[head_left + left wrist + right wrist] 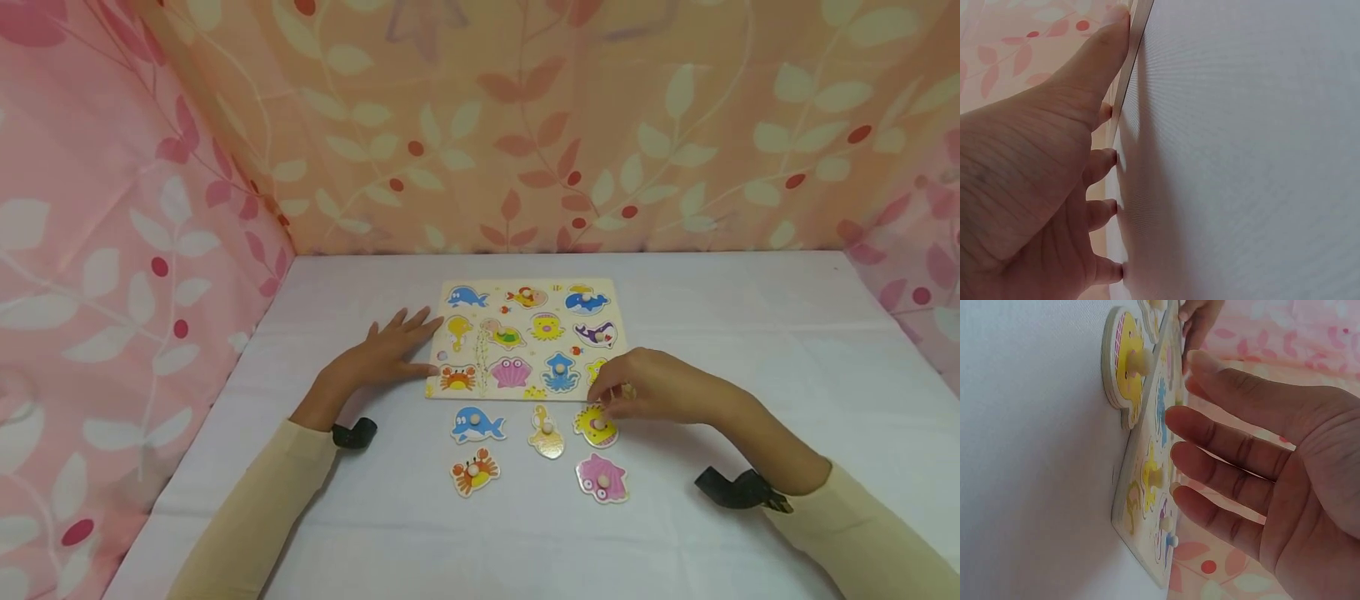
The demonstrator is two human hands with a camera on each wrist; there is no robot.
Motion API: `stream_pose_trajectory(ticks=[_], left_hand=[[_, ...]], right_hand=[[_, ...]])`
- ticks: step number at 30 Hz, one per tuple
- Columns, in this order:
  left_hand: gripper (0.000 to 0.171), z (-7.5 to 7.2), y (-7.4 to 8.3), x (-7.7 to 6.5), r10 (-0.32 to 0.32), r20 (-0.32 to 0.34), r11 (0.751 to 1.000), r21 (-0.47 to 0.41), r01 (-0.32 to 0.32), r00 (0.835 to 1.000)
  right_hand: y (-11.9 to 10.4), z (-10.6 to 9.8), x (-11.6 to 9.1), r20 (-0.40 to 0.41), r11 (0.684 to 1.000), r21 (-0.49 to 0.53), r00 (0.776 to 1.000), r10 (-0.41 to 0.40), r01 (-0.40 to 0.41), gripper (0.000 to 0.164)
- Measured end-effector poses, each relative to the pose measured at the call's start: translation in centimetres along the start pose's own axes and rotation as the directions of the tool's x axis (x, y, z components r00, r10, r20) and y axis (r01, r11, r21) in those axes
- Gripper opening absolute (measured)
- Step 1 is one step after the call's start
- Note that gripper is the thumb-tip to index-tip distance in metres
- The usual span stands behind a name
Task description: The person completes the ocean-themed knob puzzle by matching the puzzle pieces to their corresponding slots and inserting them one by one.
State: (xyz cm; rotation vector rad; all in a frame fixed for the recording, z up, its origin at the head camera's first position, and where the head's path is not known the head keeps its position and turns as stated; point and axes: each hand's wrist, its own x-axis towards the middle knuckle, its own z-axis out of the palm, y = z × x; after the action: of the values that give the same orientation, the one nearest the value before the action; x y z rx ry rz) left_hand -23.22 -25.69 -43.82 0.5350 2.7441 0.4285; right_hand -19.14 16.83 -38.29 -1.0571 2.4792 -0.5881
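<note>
A white cloth (pixel 750 325), faintly creased, meets the foot of the back curtain (pixel 517 167). That curtain is peach-orange, with cream and coral leaves on thin stems and scattered red dots; blurred purple marks (pixel 630 35) show near its top. The left curtain (pixel 90 283) is pink with white and deeper pink leaves; the right curtain (pixel 918 258), partly cut off, is pink too.
</note>
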Motion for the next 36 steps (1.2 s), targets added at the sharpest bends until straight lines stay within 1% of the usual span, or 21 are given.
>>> stream_pose_trajectory(ticks=[6,12,22,29,36], left_hand=[[0.092,0.1,-0.1,-0.1,0.005,-0.003,1.0,0.006,-0.005,1.0],[0.092,0.2,-0.3,-0.1,0.013,-0.003,1.0,0.008,-0.013,1.0],[0.091,0.1,-0.1,-0.2,0.014,0.0,1.0,0.004,-0.014,1.0],[0.091,0.0,0.1,-0.3,0.01,-0.001,1.0,0.012,-0.01,1.0],[0.092,0.2,-0.1,-0.2,0.009,-0.01,1.0,0.021,-0.008,1.0]], right_hand=[[-0.3,0.6,0.0,0.028,1.0,0.018,1.0,-0.011,0.011,0.016],[-0.2,1.1,0.2,0.039,0.999,-0.024,0.999,-0.032,0.033,0.018],[-0.3,1.7,0.4,0.034,0.998,-0.053,0.999,-0.013,0.014,0.019],[-0.6,1.8,0.3,0.04,0.995,-0.095,0.999,0.003,0.001,0.017],[-0.9,1.6,0.1,0.059,0.994,-0.11,0.998,-0.009,0.016,0.016]])
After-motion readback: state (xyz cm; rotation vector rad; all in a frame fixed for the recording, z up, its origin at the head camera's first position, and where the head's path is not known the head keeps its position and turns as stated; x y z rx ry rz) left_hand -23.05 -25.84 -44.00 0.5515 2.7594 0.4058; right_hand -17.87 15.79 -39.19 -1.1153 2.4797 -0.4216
